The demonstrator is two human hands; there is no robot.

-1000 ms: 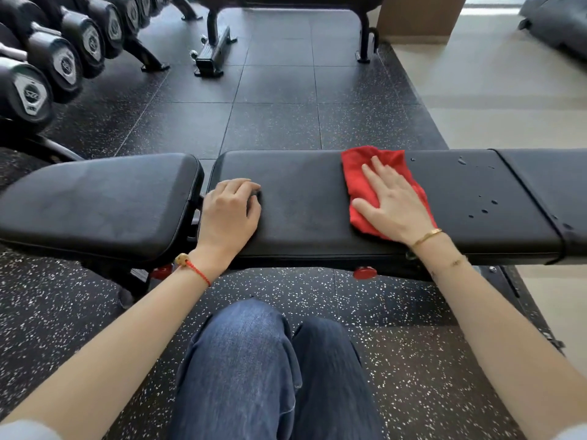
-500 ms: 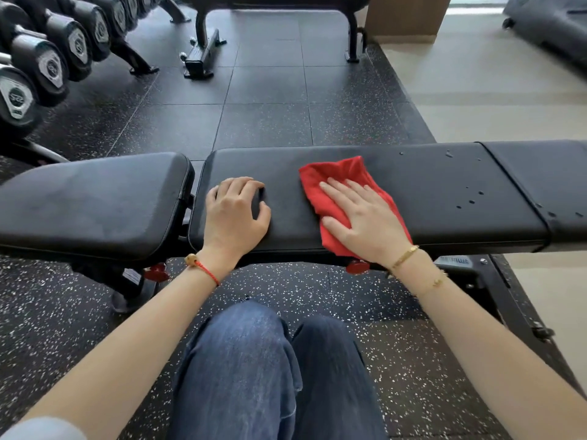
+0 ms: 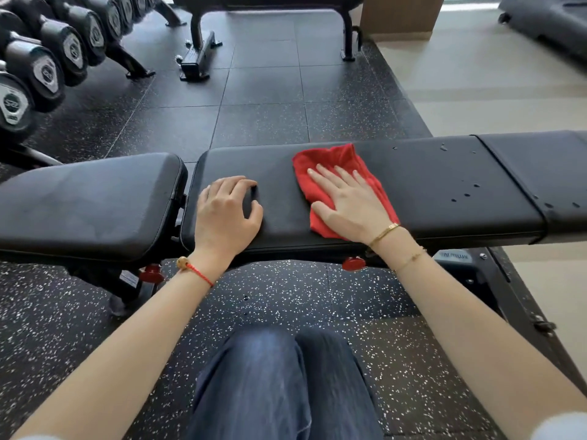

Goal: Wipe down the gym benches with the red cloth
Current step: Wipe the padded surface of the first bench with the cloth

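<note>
My right hand (image 3: 349,204) lies flat with fingers spread on the red cloth (image 3: 336,166), pressing it onto the middle pad of the bench (image 3: 444,185); over the last second it swept the cloth leftward across the pad, and in the last half-second it has barely moved, so I judge this stroke is ending; my left hand (image 3: 227,214) rests with fingers loosely curled at the pad's left end, holding nothing; the water droplets (image 3: 467,195) to the right remain unwiped, so that stretch likely comes next.
</note>
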